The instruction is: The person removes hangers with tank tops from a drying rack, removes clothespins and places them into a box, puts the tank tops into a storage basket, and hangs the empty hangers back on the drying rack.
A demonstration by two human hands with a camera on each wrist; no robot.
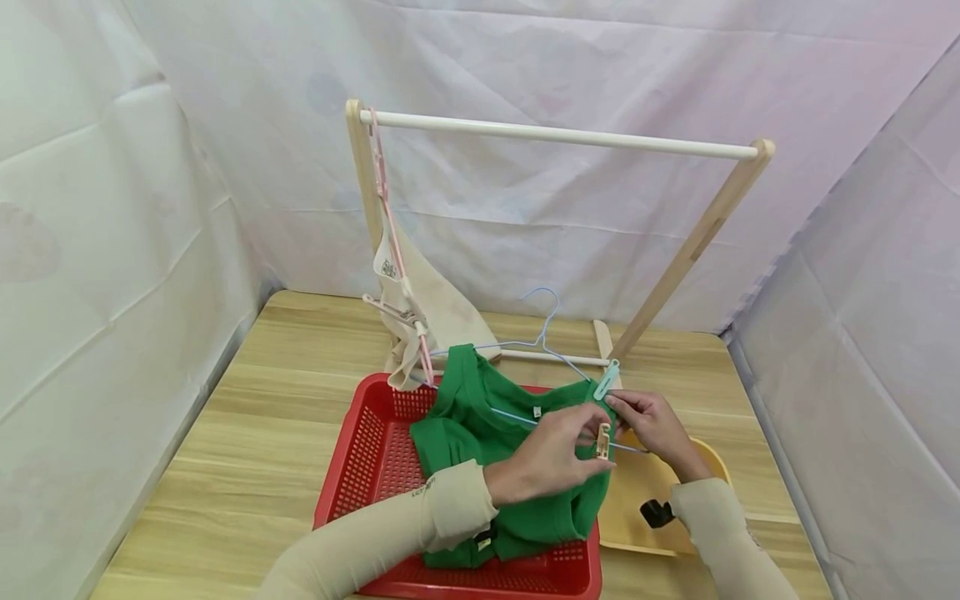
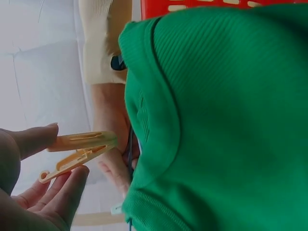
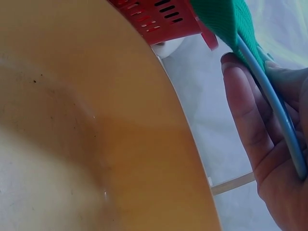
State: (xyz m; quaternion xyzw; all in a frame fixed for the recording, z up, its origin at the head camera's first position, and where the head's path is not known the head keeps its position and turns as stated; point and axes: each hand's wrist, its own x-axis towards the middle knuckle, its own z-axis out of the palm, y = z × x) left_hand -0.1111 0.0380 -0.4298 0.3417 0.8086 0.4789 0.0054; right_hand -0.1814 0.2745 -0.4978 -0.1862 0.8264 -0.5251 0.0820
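A green ribbed tank top (image 1: 487, 433) hangs on a thin blue hanger (image 1: 546, 333) over the red basket. My left hand (image 1: 558, 454) pinches a pale orange clothespin (image 1: 603, 442) between thumb and fingers. In the left wrist view that clothespin (image 2: 79, 149) is squeezed, its tips spread beside the green fabric. The right hand (image 1: 652, 421) pinches the top's strap near the hanger's right end. In the right wrist view the blue hanger bar (image 3: 269, 96) runs across the right palm, out of the green cloth. A mint clothespin (image 1: 607, 380) clips the right strap.
The red basket (image 1: 345, 475) stands under the top, and a yellow tray (image 1: 637, 533) lies to its right. Behind is a wooden rack with a white rod (image 1: 555, 133). A pink hanger (image 1: 386, 192) with a beige cloth (image 1: 442, 292) hangs at its left end.
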